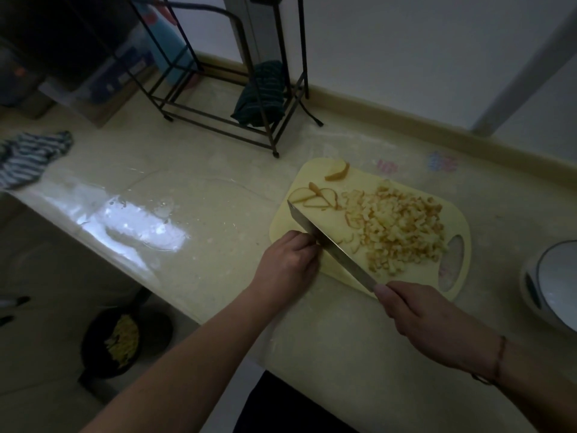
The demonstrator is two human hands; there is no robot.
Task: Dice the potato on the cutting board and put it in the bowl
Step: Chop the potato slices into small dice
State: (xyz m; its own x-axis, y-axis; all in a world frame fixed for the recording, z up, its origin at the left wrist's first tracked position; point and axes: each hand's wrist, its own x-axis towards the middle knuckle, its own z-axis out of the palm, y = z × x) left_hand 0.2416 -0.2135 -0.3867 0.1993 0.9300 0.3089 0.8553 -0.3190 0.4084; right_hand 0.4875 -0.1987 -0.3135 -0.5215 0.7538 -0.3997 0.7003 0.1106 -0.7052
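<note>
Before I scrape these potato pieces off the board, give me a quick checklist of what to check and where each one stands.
1. Knife grip: right hand holds the knife by its handle. Ok.
2. Left hand clear of the edge: its fingers sit right against the blade's side. Not ok.
3. Dicing finished: diced potato is piled up, but several potato slices at the far corner of the cutting board remain uncut. Not ok.
4. Bowl ready: a clear glass bowl sits left of the board, holding no potato. Ok.
5. Board steady on the counter: cannot tell.
</note>
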